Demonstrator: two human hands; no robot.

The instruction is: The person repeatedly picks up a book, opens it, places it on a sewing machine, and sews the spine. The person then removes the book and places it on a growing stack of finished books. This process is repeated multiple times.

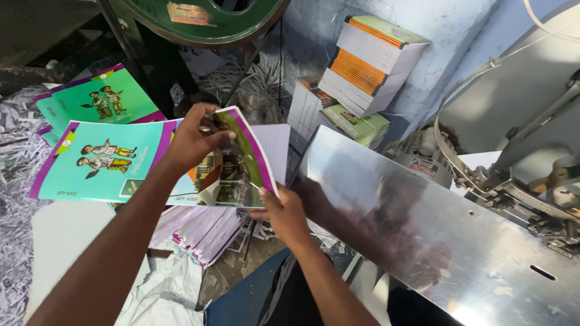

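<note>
My left hand (192,142) grips the top edge of a thin booklet (241,166) with a colourful cover and a purple border. The booklet is bent open, and its white lined pages (275,143) show behind the cover. From below, my right hand (281,212) holds the booklet's lower edge. The booklet hangs between a pile of covers on the left and a shiny metal machine table (435,241) on the right.
Teal covers with purple edges (96,162) lie spread at the left, with more behind them (99,99). A fanned pile of booklets (202,230) sits under my hands. Bound book stacks (368,60) lean on the blue wall. Paper shreds (15,199) cover the floor. A green wheel (199,18) hangs above.
</note>
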